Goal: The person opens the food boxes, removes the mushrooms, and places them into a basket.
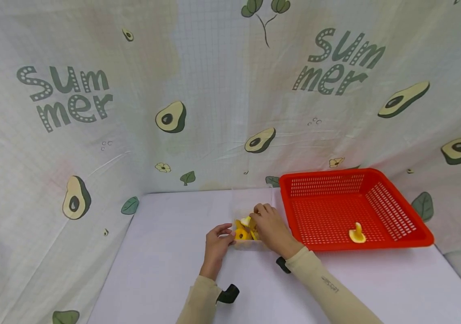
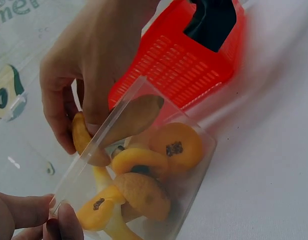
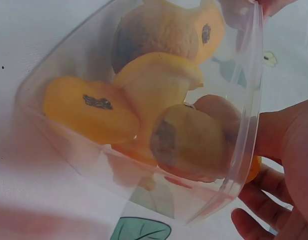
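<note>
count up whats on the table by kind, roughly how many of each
red basket: 1
clear plastic tub: 1
yellow toy mushroom lying loose in the basket: 1
yellow-orange toy mushrooms in the tub: about 5, they overlap so the count is rough
total: about 8 things
The left hand steadies the tub; the right hand reaches into it.
</note>
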The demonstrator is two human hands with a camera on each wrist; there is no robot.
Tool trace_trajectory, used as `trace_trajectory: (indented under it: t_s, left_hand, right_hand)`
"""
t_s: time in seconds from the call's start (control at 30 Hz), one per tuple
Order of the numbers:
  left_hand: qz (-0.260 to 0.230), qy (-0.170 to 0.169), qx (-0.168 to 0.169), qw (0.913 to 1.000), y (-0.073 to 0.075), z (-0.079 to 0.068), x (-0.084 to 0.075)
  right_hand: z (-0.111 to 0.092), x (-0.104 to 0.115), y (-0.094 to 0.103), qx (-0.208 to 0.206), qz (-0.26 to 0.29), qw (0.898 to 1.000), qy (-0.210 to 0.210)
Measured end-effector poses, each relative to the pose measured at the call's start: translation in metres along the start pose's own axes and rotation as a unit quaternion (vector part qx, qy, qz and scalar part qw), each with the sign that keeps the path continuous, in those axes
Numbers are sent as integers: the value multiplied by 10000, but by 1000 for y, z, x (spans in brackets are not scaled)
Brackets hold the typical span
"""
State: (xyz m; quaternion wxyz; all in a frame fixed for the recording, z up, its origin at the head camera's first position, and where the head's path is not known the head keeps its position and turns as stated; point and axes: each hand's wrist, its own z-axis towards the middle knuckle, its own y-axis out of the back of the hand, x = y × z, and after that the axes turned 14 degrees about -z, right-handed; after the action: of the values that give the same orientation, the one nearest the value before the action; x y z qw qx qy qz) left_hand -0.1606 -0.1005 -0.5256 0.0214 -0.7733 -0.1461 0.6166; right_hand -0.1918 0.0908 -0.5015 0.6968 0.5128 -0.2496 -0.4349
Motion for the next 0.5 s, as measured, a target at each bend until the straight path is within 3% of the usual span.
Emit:
trace_trajectory:
  t_s: [0.27,0.5]
  left_hand:
    - [14,35,51,10000,0,0,-1]
    - [8,143,99,9998,0,1,-3]
  right_hand:
    - [-3,-1,2,-189,-73,9998,-57]
    - [-6,-5,14,-1013,48,9945,-272]
